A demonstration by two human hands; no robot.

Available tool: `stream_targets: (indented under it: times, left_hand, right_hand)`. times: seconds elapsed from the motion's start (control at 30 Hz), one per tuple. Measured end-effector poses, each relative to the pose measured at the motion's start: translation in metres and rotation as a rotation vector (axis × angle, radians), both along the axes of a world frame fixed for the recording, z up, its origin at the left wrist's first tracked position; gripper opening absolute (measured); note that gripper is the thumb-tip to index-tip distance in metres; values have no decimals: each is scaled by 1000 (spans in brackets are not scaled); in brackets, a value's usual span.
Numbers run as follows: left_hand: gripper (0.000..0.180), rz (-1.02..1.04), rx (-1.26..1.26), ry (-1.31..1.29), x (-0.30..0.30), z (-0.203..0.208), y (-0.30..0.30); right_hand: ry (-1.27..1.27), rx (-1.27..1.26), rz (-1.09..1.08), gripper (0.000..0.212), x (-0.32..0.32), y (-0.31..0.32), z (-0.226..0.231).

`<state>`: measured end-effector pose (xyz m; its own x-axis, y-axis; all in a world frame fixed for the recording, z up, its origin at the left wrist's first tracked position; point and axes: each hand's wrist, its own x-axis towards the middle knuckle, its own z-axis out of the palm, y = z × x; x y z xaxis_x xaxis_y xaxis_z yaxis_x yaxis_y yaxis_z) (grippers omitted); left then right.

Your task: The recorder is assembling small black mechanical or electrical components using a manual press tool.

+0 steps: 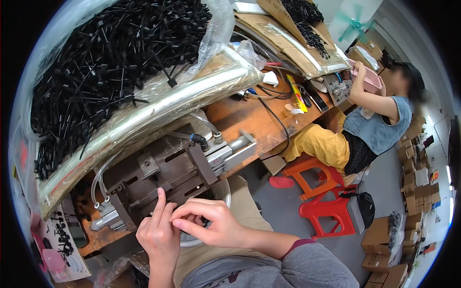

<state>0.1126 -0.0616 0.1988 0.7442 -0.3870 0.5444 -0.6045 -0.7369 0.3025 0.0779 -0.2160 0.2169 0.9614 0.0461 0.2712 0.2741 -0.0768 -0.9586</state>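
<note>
Both hands meet at the near side of a brown metal fixture (165, 168) with small air cylinders at its ends. My left hand (158, 235) has its index finger pointing up, while the other fingers curl in toward the thumb. My right hand (213, 223) pinches thumb and index finger together right beside it, touching or nearly touching the left fingers. Whatever lies between the fingertips is hidden or too small to make out. Below the hands, a pale round basin (224, 193) sits at my lap, mostly covered by them. Something dark shows inside it.
A plastic-lined box (158, 103) heaped with black plastic pieces (120, 53) stands beyond the fixture on the wooden table (230, 120). Air hoses (102, 177) and a black cable run nearby. At right, a co-worker (372, 115) holds a pink basket (369, 79); red (326, 211) and orange stools stand there.
</note>
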Motion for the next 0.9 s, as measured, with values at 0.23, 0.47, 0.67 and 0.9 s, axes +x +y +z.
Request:
stream_targets:
  times: [0.23,0.47,0.67,0.9]
  left_hand:
    - [20,-9,-6,-12,2,0,0]
    - [20,-25,-46,5,1,-1,3]
    - [22,-102,-189,132,-12,4,10]
    - [31,-196,-227,436,-51,13,33]
  right_hand:
    - [-51,0,1,10,-1,4,1]
    - [-67,-56,5,8,-5,8,3]
    - [-173,-67,-24,12,-9,11,-8]
    - [-163,-82,-8,12,-14,14,-9]
